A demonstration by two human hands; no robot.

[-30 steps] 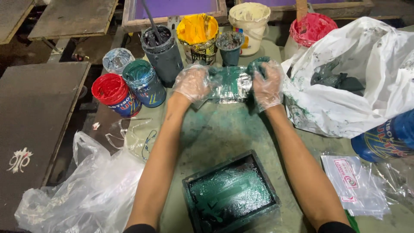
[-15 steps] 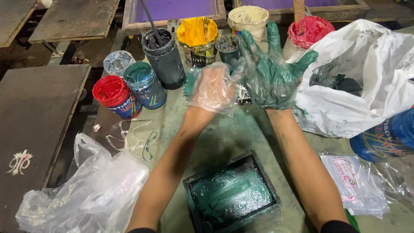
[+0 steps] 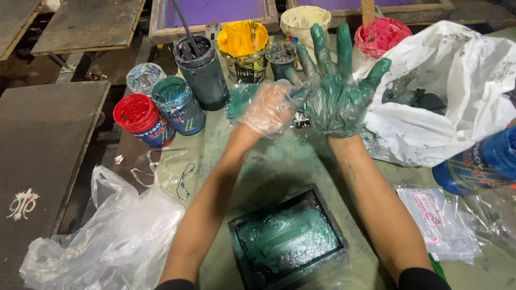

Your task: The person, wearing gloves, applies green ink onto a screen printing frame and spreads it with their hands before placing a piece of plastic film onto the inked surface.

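Gloved hands meet above an ink-smeared table point(image 3: 279, 166).

The white plastic bag point(image 3: 457, 91) lies at right, and a black tray point(image 3: 287, 241) of green ink sits low between the forearms. The right hand point(image 3: 336, 91), in a green-stained glove, points up and away, fingers spread wide. The left hand point(image 3: 271, 107), in a clear glove, pinches that glove's edge near the thumb. Ink tubs point(image 3: 204, 70) stand behind.

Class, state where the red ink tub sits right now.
In the head view, the red ink tub stands at the table's left edge, touching the teal tub, left of the left hand.
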